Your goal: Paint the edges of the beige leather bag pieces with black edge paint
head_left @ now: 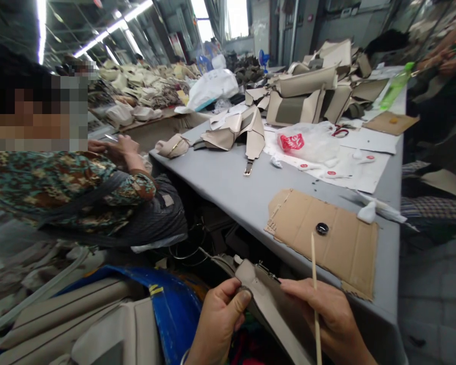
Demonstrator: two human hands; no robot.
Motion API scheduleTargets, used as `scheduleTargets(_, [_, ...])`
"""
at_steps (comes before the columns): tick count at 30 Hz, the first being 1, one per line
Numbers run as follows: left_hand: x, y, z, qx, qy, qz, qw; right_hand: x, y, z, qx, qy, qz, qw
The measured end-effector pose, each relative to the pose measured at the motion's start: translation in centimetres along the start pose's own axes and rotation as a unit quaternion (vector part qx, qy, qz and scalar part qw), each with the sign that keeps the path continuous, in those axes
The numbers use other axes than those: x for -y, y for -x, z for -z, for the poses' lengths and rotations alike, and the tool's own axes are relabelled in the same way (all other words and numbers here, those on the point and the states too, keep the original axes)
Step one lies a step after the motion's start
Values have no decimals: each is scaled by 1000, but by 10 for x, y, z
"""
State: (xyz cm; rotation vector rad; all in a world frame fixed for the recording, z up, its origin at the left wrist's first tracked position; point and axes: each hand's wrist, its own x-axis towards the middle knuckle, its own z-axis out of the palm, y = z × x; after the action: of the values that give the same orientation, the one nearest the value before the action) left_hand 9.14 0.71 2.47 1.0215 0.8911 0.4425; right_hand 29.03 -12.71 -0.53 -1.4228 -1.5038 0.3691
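A beige leather bag piece point(275, 304) with dark edges and a metal fitting at its upper side hangs between my hands in front of the table. My left hand point(222, 317) pinches its left edge between thumb and fingers. At the other side, my right hand point(329, 317) has its fingers against the piece's upper edge near the fitting. A thin wooden stick point(313, 263) stands upright across my right hand, seemingly tucked in it; the grip itself is partly hidden. Beyond its tip, a small black dish point(321, 228) lies on a cardboard sheet point(338, 253).
The grey table point(220, 172) has its edge just beyond my hands. On it lie beige bag parts point(296, 106), a plastic bag point(307, 144), red-handled scissors point(340, 132) and a green bottle point(397, 86). A co-worker point(79, 197) sits left, beside a blue-lined container point(171, 309) holding bag pieces.
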Motion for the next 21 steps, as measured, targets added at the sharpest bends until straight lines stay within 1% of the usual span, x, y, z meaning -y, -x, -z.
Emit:
scheduleTargets(5, [1,-1,-8,-16,19,8,1000,0,3,1,15,-18,20,1000])
scheduleTargets(7, [3,-2,-9,-27,30,10,999,-1,3,1,14,-22,17,1000])
scheduleTargets(13, [4,-3,-6,-21,2,3,1000,-1,3,1,9,-31,-28,999])
scheduleTargets(18, [5,-6,-2,-15,1,-2,1000,-1,1,-1,-8,-27,-29,999])
scheduleTargets(21, [10,-11,-3,-29,-12,-19,999,-3,1,-2,-2,-25,-17,1000])
